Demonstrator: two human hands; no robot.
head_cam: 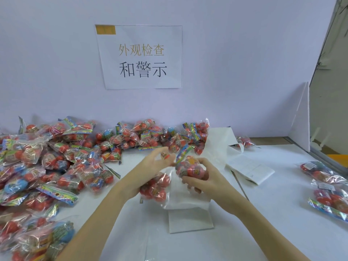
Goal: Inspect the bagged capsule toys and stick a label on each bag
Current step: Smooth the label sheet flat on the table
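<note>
- One white paper sign with black and gold characters (140, 57), upper centre of the frame.
- Two bare hands, left (154, 162) and right (202, 178).
- Dozens of clear plastic bags of red capsules (62, 159), heaped at left, too many to count.
- Three such bags (327, 185) at the right edge.

A clear bag of red capsule toys (190, 169) with a rainbow-striped header is up off the table near the centre, header tilted toward eleven o'clock. A second bag (155, 187) of red capsules lies just at seven o'clock of it on the white table. A large heap of bags (56, 162), red capsules with a few blue ones, fills the nine o'clock side and runs along the wall toward twelve o'clock. Two bags (327, 187) lie at three o'clock, each with a white label on top. Label sheets (250, 169) lie at two o'clock.
</note>
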